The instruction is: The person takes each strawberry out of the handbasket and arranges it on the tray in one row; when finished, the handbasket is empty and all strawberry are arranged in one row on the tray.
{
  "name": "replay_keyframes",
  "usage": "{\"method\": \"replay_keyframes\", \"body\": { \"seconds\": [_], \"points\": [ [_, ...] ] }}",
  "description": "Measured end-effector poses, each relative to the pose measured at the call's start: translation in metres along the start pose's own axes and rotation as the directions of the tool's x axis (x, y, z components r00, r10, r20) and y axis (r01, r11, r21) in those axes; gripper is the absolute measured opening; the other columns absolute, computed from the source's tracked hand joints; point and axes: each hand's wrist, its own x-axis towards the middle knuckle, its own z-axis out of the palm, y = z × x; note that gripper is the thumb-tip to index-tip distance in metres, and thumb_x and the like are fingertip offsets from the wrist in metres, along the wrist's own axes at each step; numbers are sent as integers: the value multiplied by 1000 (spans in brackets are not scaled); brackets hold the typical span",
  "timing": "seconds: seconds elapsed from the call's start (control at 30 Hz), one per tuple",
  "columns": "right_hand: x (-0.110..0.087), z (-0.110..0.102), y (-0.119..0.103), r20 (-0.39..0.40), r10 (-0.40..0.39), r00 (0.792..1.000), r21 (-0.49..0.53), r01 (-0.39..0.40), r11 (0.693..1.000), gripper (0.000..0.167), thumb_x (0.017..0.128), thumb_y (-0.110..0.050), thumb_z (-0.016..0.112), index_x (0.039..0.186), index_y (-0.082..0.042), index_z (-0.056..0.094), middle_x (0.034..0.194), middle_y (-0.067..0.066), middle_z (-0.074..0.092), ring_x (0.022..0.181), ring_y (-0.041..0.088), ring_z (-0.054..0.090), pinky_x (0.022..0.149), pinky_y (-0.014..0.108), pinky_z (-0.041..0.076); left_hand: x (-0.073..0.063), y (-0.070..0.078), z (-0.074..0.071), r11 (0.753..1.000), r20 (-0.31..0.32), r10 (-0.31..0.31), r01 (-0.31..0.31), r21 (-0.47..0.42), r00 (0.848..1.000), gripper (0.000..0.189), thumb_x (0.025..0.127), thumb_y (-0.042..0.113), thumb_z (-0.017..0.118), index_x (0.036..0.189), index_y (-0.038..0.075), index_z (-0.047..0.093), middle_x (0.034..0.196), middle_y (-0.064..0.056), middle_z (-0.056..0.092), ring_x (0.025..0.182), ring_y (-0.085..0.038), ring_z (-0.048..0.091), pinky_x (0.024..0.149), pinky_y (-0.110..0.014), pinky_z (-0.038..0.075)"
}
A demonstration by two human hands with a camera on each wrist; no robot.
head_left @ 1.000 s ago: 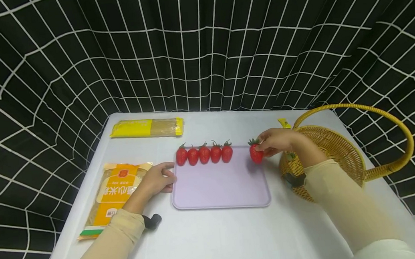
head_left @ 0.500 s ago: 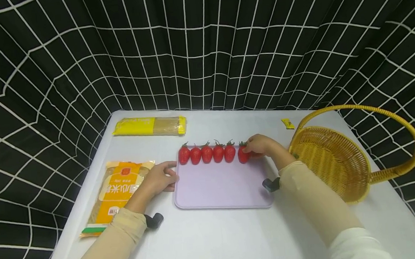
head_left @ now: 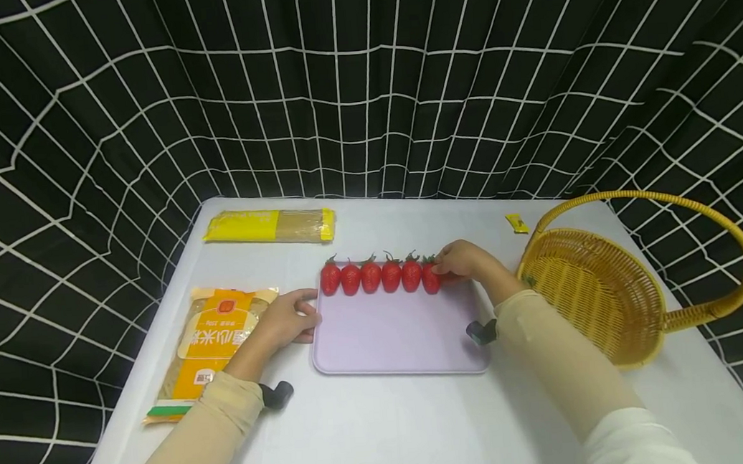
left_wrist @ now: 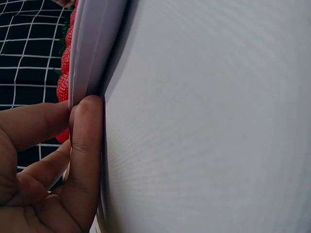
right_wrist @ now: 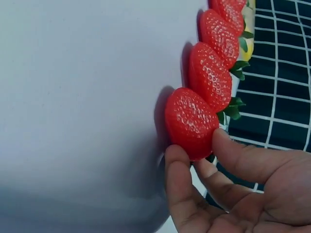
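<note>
A lilac tray [head_left: 398, 338] carries a row of several red strawberries [head_left: 371, 278] along its far edge, green leaves pointing away. My right hand [head_left: 464, 261] pinches the rightmost strawberry [head_left: 431, 278] between thumb and fingertips; in the right wrist view this strawberry [right_wrist: 192, 121] lies against its neighbour. On the tray's left side my left hand [head_left: 287, 319] grips the rim. Up close in the left wrist view, the fingers [left_wrist: 87, 141] pinch the tray edge [left_wrist: 90, 48] from both sides.
A wicker basket [head_left: 648, 299] with a tall handle stands right of the tray, a bit of green showing at its left wall. A small yellow packet [head_left: 517, 223] lies behind it. An orange-and-clear food bag [head_left: 217, 336] and a yellow noodle packet [head_left: 267, 226] lie on the left.
My right hand has brought the strawberry leftward from the tray's right end to the end of the row, closing the last gap. The left hand keeps its hold on the tray rim.
</note>
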Motion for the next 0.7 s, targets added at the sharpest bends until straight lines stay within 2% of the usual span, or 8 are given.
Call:
{"method": "replay_keyframes", "body": {
  "seconds": [0.13,0.23,0.37,0.47,0.53,0.6,0.7],
  "points": [
    [-9,-10,8,-12,9,1000,-13,-9,1000,42,94,-22,64,122,9,57,106,19,62,94,29,59,85,37,57,0,0,2,1000,10,7,-7,-10,1000,58,87,6,70,142,13,50,103,-12,61,66,-20,68,59,-31,61],
    [-26,-29,16,20,-2,1000,57,1,998,49,93,-28,66,126,8,55,114,22,60,102,32,59,92,40,54,0,1,3,1000,14,7,-7,-8,1000,58,88,6,70,142,13,50,103,-12,61,66,-20,68,60,-30,61],
    [-59,-63,36,119,-75,990,175,54,983,54,95,-29,64,129,10,52,121,23,60,112,35,59,100,47,49,-2,3,0,1000,17,6,-6,-4,1000,59,88,6,70,142,12,49,104,-12,61,66,-20,68,60,-30,61],
    [-80,-88,60,180,-114,977,209,75,975,48,97,-29,61,122,12,56,114,22,65,107,36,63,99,48,50,-3,5,-3,1000,14,7,-7,3,1000,59,88,6,69,143,12,49,104,-13,61,67,-19,67,61,-30,61],
    [-88,-101,79,215,-99,972,223,50,974,40,98,-27,60,115,10,62,108,19,68,102,35,65,95,46,52,-3,6,-4,1000,12,8,-8,6,1000,59,88,6,69,143,12,48,105,-13,60,67,-19,67,61,-30,61],
    [-93,-112,99,260,-45,965,220,-13,975,33,99,-26,59,108,5,67,103,17,69,97,31,66,92,43,55,-2,5,-5,1000,9,8,-8,2,1000,58,88,6,69,143,11,49,104,-13,60,67,-19,68,61,-30,61],
    [-94,-122,127,341,58,938,216,-138,967,27,100,-24,58,104,0,70,101,16,69,95,27,66,90,39,55,-2,4,-5,1000,11,10,-10,-2,1000,58,88,5,68,143,11,48,104,-14,60,67,-20,68,61,-30,61]
  ]
}}
